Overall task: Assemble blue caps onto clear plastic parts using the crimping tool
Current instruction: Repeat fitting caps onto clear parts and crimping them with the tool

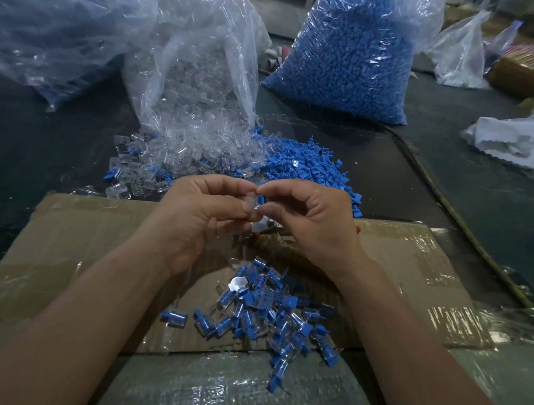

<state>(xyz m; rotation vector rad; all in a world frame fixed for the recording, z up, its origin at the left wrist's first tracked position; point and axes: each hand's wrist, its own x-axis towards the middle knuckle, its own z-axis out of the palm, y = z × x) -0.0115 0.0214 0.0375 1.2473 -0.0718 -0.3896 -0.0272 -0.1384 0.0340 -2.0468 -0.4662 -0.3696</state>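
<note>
My left hand [204,218] pinches a small clear plastic part [252,205] between thumb and fingers. My right hand [314,219] pinches a blue cap [261,199] against that part; both hands meet above the cardboard. Below them lies a pile of assembled blue-and-clear pieces [264,312]. Beyond the hands, loose clear parts [176,158] spill from an open bag, and loose blue caps [310,167] lie beside them. A metal tool with red on it [266,225] shows partly under my hands, mostly hidden.
A flattened cardboard sheet [74,240] covers the near work surface. A bag of clear parts [198,64] and a full bag of blue caps [352,53] stand behind. More plastic bags [53,30] lie at left and crumpled plastic [513,136] at right. A thin stick [455,210] runs diagonally at right.
</note>
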